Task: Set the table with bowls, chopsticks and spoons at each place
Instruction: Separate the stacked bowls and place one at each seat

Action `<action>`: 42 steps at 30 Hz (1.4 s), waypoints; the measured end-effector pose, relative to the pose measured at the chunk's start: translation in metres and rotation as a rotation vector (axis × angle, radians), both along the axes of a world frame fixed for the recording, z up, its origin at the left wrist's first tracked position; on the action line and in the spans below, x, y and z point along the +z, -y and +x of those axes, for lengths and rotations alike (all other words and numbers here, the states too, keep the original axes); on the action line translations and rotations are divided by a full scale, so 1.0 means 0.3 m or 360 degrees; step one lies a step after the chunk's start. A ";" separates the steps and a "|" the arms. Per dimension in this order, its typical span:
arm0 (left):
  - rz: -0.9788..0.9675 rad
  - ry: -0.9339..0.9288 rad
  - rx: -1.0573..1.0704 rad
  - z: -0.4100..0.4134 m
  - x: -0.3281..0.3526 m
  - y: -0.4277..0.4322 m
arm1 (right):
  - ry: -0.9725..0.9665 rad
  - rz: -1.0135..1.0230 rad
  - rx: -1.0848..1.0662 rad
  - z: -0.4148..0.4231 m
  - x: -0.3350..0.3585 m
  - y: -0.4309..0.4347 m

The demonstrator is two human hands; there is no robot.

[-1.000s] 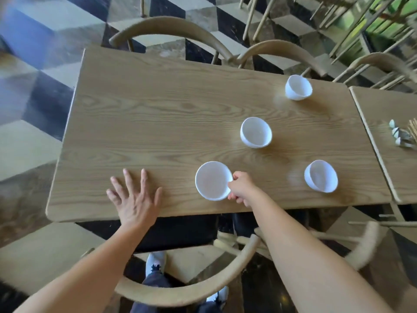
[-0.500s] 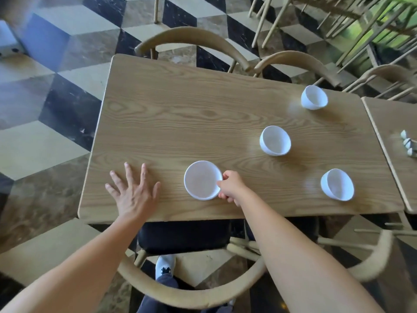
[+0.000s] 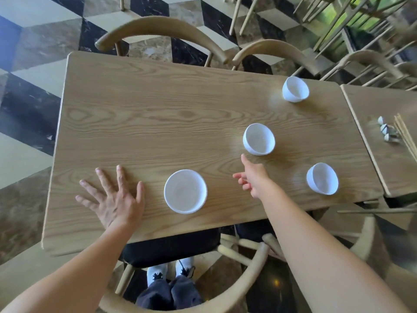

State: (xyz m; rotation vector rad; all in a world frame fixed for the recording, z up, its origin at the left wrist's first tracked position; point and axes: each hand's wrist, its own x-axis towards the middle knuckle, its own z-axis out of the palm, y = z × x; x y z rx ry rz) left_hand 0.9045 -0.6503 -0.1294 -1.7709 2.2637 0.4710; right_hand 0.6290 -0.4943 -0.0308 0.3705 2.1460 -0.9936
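Several white bowls stand on the wooden table [image 3: 158,114]. The nearest bowl [image 3: 185,191] sits by the front edge, between my hands. A second bowl [image 3: 259,138] stands in the middle, a third [image 3: 322,178] at the front right, a fourth [image 3: 295,89] at the back right. My left hand [image 3: 112,197] lies flat on the table with fingers spread, left of the nearest bowl. My right hand [image 3: 250,177] hovers with fingers apart and holds nothing, its forefinger stretched toward the middle bowl. White spoons [image 3: 386,131] and chopsticks [image 3: 406,136] lie on the neighbouring table.
A second wooden table [image 3: 383,168] adjoins on the right. Curved wooden chairs stand behind the table [image 3: 158,28] and another [image 3: 277,50] beside it. A chair back [image 3: 225,297] arcs just in front of my legs. The floor is checkered tile.
My right hand has let go of the nearest bowl and moved up and right toward the middle bowl. The nearest bowl slid slightly left before release. My left hand stayed flat.
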 end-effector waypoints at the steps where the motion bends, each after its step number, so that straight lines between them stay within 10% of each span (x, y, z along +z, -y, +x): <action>1: -0.0024 0.0003 0.0008 0.002 -0.007 -0.001 | -0.0006 -0.0039 -0.0083 -0.030 0.000 0.005; 16: -0.0052 -0.0080 0.0096 -0.008 -0.017 0.009 | 0.0040 -0.0236 -0.0688 -0.226 -0.085 0.061; 29: -0.0070 -0.0095 0.0113 -0.009 -0.010 0.009 | 0.0218 -0.0274 0.0706 0.075 -0.043 0.325; 42: -0.0082 -0.0147 0.0131 -0.005 -0.024 0.011 | 0.0218 -0.0294 0.0699 0.001 -0.052 0.486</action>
